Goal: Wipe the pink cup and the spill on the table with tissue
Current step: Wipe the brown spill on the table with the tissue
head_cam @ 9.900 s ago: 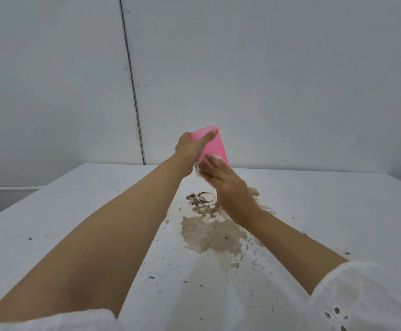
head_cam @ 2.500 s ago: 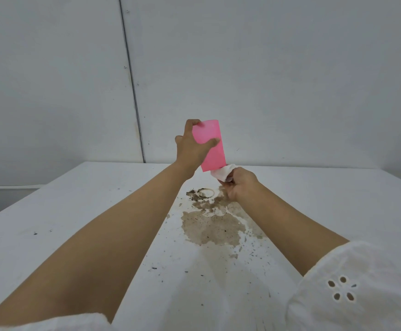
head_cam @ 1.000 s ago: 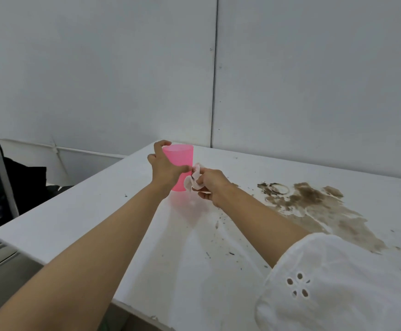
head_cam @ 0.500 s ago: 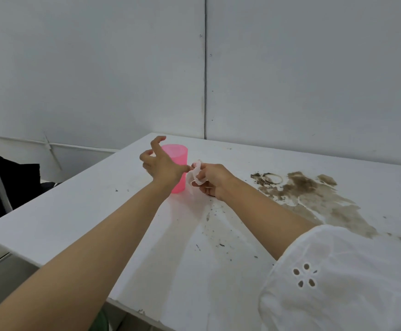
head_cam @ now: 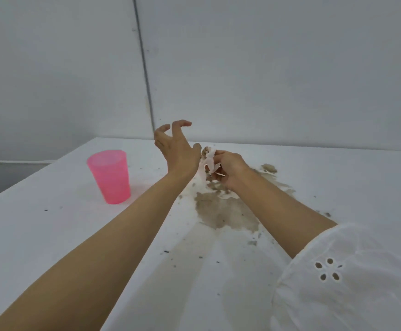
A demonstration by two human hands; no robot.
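The pink cup (head_cam: 110, 176) stands upright on the white table (head_cam: 51, 235), left of both hands and touched by neither. My left hand (head_cam: 175, 146) hovers above the table with fingers spread and curled, holding nothing. Just right of it, my right hand (head_cam: 228, 169) pinches a crumpled white tissue (head_cam: 209, 161) stained brown at its top. A brown spill (head_cam: 223, 211) with dark specks spreads on the table below and behind the right hand.
Grey wall panels (head_cam: 266, 68) rise behind the table's far edge. The table's left edge runs diagonally past the cup. Dark crumbs (head_cam: 166, 252) are scattered across the near tabletop.
My left hand has let go of the cup, which now stands on the table at the left, and moved right toward the tissue. The view has swung back toward the spill.
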